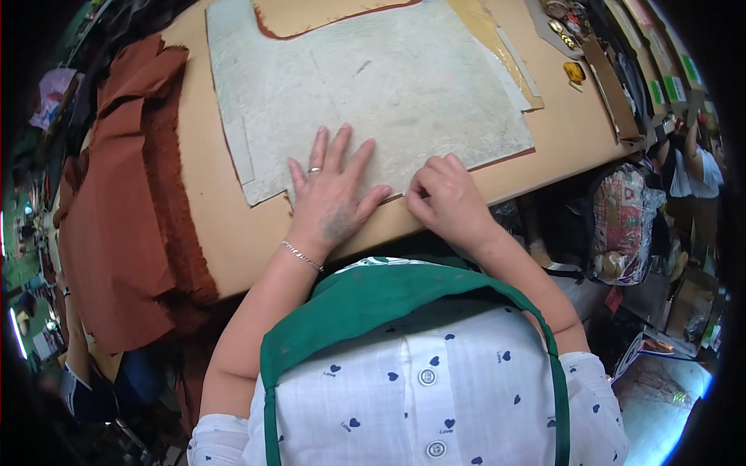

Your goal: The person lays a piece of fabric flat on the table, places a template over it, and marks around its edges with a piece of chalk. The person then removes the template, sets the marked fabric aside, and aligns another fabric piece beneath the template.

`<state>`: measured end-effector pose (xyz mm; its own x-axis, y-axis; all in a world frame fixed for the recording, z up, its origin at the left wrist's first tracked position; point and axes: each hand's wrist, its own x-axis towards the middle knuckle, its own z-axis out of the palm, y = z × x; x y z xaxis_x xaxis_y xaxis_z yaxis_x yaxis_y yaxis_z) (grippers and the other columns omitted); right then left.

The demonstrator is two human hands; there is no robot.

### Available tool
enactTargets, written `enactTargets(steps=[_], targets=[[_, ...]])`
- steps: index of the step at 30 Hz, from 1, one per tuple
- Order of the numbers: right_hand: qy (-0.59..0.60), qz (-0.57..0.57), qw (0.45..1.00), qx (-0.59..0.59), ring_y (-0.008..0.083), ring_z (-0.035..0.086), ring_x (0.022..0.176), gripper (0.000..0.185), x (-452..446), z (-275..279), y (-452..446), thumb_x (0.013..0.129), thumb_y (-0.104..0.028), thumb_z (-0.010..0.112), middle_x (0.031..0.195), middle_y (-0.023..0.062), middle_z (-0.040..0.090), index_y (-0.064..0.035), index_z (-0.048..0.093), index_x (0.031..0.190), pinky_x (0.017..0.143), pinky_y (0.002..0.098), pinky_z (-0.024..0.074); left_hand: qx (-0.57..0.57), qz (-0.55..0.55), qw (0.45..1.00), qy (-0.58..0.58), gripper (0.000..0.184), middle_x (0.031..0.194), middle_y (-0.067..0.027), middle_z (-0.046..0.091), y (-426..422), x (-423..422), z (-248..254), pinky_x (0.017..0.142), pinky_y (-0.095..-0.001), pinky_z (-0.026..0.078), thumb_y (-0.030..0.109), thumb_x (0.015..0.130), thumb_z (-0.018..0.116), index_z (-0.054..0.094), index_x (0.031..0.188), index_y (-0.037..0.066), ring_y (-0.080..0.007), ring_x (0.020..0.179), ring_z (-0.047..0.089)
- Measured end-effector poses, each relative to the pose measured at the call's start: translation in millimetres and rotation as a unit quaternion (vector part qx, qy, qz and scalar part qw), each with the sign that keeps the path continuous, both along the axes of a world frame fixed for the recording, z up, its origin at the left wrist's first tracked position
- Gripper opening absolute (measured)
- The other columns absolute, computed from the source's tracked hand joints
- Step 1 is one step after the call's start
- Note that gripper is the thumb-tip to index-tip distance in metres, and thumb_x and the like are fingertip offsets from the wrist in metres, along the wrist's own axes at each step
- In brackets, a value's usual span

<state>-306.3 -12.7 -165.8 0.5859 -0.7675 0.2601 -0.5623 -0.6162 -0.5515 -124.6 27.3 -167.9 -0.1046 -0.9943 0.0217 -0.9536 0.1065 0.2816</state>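
Observation:
A large pale grey pattern sheet (pixel 381 93) lies flat on the tan table (pixel 203 155), with thin reddish-brown edges showing beneath it at the curved cutout and along the lower right edge. My left hand (pixel 330 190) rests on the sheet's lower left part, palm down and fingers spread. To its right, at the sheet's near edge, my right hand (pixel 447 194) is closed, thumb and fingers pinched together. Whatever is between those fingertips is too small or hidden to make out.
Folded reddish-brown leather (pixel 116 225) hangs over the table's left side. Yellowish tape (pixel 497 46) runs along the sheet's right side. A cardboard box (pixel 610 89) and a yellow item (pixel 574 73) are at the right. Other people (pixel 695 167) are at the far edges.

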Motion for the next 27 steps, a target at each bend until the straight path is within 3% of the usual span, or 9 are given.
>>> enactTargets(steps=[6,11,15,20,24,27], targets=[[0.016,-0.083,0.996,0.037,0.0278,0.048,0.070,0.009,-67,6,-29,0.065,-0.006,0.060,0.068,0.0098,0.052,-0.0039,0.052,0.063,0.065,0.0368,0.0410,0.032,0.016,0.999,0.002,0.062,0.137,-0.0104,0.026,-3,-1,7,0.091,-0.0673,0.017,0.047,0.074,0.059,0.042,0.125,0.017,-0.0339,0.129,0.016],[0.007,-0.058,0.998,0.034,0.0278,0.048,0.069,0.010,-75,3,-37,0.065,-0.007,0.060,0.067,0.0096,0.051,-0.0038,0.051,0.061,0.064,0.0372,0.0414,0.040,0.059,0.997,0.036,0.057,0.137,-0.0107,0.026,-18,-25,14,0.092,-0.0673,0.015,0.040,0.075,0.060,0.043,0.125,0.019,-0.0352,0.130,0.013],[0.003,-0.047,0.998,0.038,0.0281,0.049,0.069,0.009,-76,3,-40,0.065,-0.007,0.060,0.067,0.0099,0.051,-0.0040,0.052,0.061,0.063,0.0377,0.0421,0.000,-0.007,1.000,0.005,0.048,0.138,-0.0104,0.024,-36,-71,22,0.092,-0.0677,0.013,0.035,0.081,0.055,0.042,0.126,0.027,-0.0350,0.130,0.012],[0.023,-0.069,0.997,0.007,0.0287,0.049,0.068,0.008,-102,6,-55,0.064,-0.007,0.059,0.067,0.0106,0.052,-0.0032,0.053,0.061,0.063,0.0382,0.0425,0.052,-0.031,0.998,-0.022,0.044,0.139,-0.0096,0.022,-39,-78,9,0.094,-0.0667,0.011,0.038,0.083,0.049,0.044,0.125,0.028,-0.0338,0.131,0.012],[0.095,-0.179,0.979,-0.036,0.0283,0.050,0.068,0.008,-165,13,-82,0.064,-0.007,0.059,0.068,0.0115,0.053,-0.0020,0.054,0.061,0.063,0.0378,0.0423,0.065,-0.028,0.997,-0.030,0.043,0.140,-0.0096,0.022,-41,-80,12,0.095,-0.0657,0.010,0.038,0.083,0.049,0.046,0.124,0.027,-0.0337,0.130,0.013],[0.044,-0.237,0.969,0.055,0.0252,0.050,0.066,0.009,-204,29,-94,0.066,-0.007,0.060,0.067,0.0101,0.052,-0.0007,0.054,0.063,0.063,0.0353,0.0420,0.075,-0.021,0.996,-0.032,0.043,0.140,-0.0097,0.022,-41,-82,13,0.095,-0.0648,0.010,0.038,0.082,0.050,0.046,0.124,0.027,-0.0336,0.130,0.014]])
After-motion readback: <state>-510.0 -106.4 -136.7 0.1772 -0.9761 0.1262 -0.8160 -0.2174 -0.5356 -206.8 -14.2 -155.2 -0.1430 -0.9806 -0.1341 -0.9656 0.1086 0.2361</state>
